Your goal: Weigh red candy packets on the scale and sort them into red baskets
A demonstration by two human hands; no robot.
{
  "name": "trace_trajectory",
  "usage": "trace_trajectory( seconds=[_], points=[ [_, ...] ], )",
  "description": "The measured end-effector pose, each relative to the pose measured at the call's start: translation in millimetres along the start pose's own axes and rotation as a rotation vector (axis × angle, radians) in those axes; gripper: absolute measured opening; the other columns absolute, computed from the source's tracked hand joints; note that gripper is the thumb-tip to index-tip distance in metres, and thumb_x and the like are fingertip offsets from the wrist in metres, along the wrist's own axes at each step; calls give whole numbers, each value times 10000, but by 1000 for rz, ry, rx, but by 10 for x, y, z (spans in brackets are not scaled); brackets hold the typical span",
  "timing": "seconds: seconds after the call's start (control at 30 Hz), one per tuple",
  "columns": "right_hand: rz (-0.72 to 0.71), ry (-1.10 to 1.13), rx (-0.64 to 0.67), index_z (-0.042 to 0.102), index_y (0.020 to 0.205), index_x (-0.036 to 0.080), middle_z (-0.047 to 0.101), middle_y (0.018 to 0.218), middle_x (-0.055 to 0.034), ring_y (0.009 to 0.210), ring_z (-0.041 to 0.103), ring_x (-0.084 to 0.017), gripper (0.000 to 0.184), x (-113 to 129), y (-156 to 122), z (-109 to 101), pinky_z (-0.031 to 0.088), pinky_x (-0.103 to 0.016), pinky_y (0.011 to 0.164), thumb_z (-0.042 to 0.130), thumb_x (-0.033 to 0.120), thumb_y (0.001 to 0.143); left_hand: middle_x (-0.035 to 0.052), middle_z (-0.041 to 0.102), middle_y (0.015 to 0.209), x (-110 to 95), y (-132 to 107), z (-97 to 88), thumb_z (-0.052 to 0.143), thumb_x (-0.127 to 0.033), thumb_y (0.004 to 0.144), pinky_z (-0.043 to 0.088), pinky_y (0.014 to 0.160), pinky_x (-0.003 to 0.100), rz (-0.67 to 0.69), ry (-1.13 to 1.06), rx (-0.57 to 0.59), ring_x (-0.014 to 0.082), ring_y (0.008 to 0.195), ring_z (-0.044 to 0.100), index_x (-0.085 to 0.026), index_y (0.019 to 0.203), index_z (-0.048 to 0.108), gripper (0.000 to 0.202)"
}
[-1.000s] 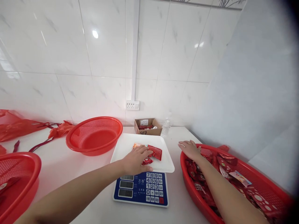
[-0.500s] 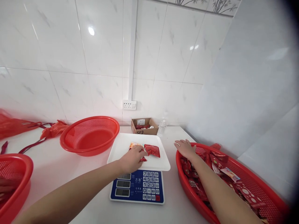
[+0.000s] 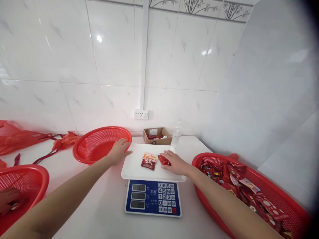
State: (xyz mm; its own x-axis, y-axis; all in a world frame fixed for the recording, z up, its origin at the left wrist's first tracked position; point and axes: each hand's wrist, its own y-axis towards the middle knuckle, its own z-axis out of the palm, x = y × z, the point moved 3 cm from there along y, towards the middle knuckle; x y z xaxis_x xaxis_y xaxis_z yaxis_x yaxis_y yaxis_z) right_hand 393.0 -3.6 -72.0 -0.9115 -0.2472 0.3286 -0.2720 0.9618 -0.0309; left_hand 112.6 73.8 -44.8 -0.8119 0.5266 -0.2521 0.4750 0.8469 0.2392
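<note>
My right hand (image 3: 175, 163) is over the white tray (image 3: 134, 171) of a digital scale (image 3: 153, 198), its fingers and thumb around a small red packet (image 3: 164, 160). To the left of that packet, a dark red packet (image 3: 148, 164) and an orange-and-pink packet (image 3: 150, 156) lie on the tray, partly overlapping. My left hand (image 3: 119, 152) is beside the tray's left edge, in front of the right rim of a round red basket (image 3: 83, 156). Its fingers are spread and hold nothing.
A red basket (image 3: 281, 192) full of red packets stands on the right. At lower left, another red basket (image 3: 42, 181) contains what looks like another person's hand (image 3: 8, 199). Behind the scale are a cardboard box (image 3: 159, 141) and a clear bottle (image 3: 176, 134). Red plastic bags (image 3: 22, 137) lie far left.
My left hand has left the packets on the tray and moved to the back-left basket's rim. My right hand has come from the right basket's edge to the red packet on the tray.
</note>
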Motion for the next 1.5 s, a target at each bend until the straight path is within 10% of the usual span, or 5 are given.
trace_trajectory(
  seconds=[0.33, 0.67, 0.9, 1.13, 1.5],
  points=[
    [-11, -95, -21, 379, 1361, 184, 413, 1368, -131, 1227, 401, -280, 547, 114, -185, 146, 327, -415, 996, 438, 237, 820, 124, 542, 1228, -931, 168, 610, 669, -466, 666, 284, 1010, 472, 286, -205, 262, 317, 1214, 420, -236, 1186, 537, 584],
    [105, 387, -339, 433, 1279, 224, 578, 1180, -74, 1057, 553, -206, 415, 191, -220, -33, 426, -380, 911, 340, 288, 880, 18, 581, 836, -851, 141, 616, 570, -363, 805, 452, 703, 335, -144, -730, 55, 143, 725, 552, -158, 984, 546, 273],
    [168, 1353, -333, 477, 1129, 277, 629, 1031, -26, 775, 640, -145, 304, 719, -14, -7, 544, -298, 640, 466, 377, 842, -4, 560, 650, -1000, -27, 471, 320, -680, 788, 392, 461, 191, -388, -1400, 127, 87, 514, 512, -183, 854, 531, 544],
    [103, 913, -415, 540, 1072, 243, 626, 1076, -32, 977, 593, -200, 313, 846, 13, 4, 508, -365, 793, 411, 424, 852, 60, 664, 909, -1074, -271, 322, 616, -541, 702, 533, 703, 319, -363, -1718, 360, 181, 784, 654, -197, 990, 538, 455],
    [-24, 517, -313, 428, 1293, 217, 478, 1314, -85, 1065, 543, -198, 468, 1007, -274, 23, 440, -385, 924, 411, 350, 844, 32, 643, 893, -786, -395, 185, 707, -277, 650, 520, 751, 355, -270, -1489, 68, 183, 811, 641, -193, 940, 520, 356]
  ],
)
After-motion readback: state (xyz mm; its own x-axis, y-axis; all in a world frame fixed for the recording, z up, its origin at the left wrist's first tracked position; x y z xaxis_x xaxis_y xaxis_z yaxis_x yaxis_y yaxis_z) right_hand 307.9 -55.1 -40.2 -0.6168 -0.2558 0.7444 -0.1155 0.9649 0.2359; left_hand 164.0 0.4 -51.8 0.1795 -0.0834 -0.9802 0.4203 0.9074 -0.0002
